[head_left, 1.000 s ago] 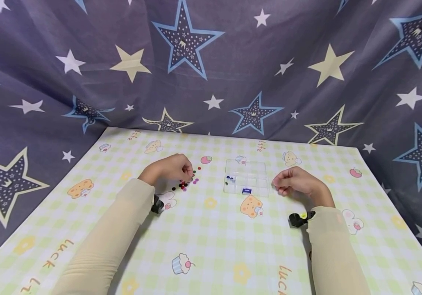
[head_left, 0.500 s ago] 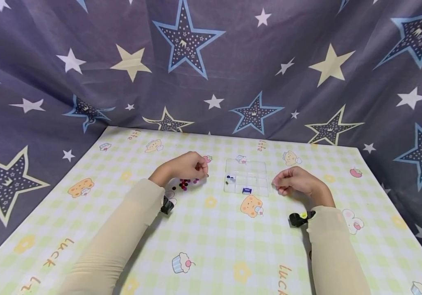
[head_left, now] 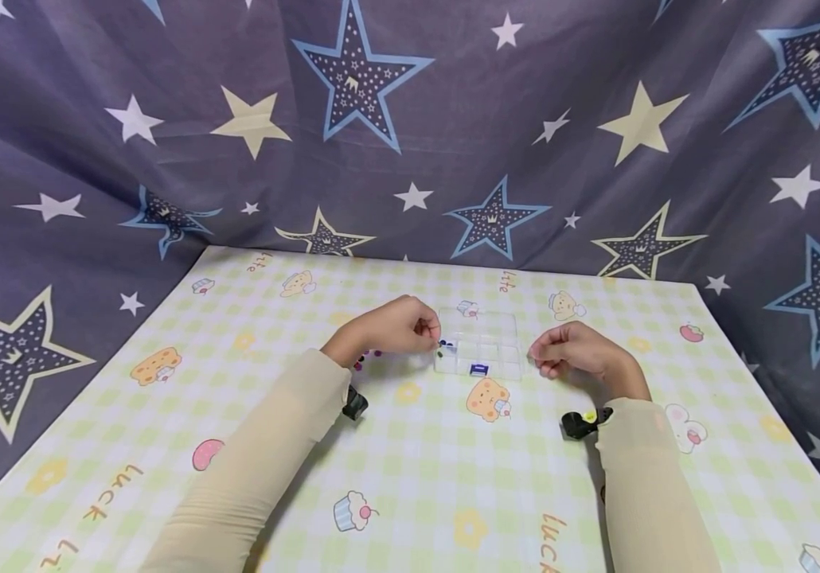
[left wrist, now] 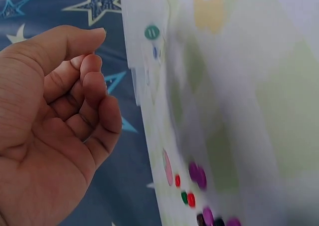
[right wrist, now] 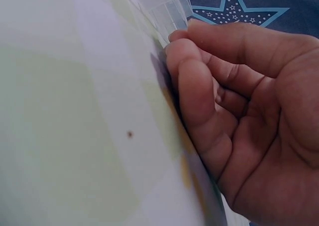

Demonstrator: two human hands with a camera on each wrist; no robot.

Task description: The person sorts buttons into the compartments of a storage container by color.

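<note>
A clear compartment box lies on the table with a blue clasp on its near side. Blue buttons and a green button are in its left compartments. At the box's left edge, my left hand pinches a small button with thumb and forefinger; the fingertips mostly hide it. My right hand rests on the table just beside the box's right edge. Its fingers are loosely curled, with no object visible between them.
Several loose buttons, purple, red, green and black, lie on the table left of the box, partly hidden behind my left hand in the head view. The checked tabletop ends at a star-patterned curtain.
My left hand has moved right from the loose buttons to the left edge of the box, a small greenish speck at its fingertips midway. My right hand and the box have stayed put.
</note>
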